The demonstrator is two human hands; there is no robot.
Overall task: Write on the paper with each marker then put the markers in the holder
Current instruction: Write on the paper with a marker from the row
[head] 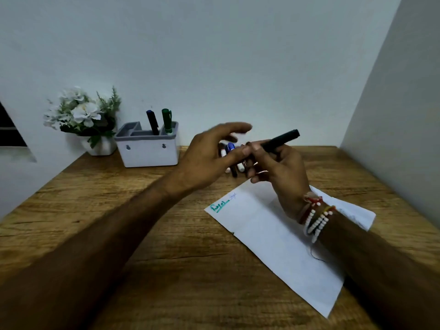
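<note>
**Handwriting on the paper (285,246).** Near the sheet's far left corner stands a teal word (218,206), written in broad marker ink and underlined with one stroke. It begins with what looks like a capital "R" and may read "Rajat", though the letters are not certain. Just to its right lies a smaller word (232,196) in thin blue ink, too small to read. The white labels of the loose markers (229,151) beyond the paper, and the barrel of the black marker (279,140), show no legible print.
</note>
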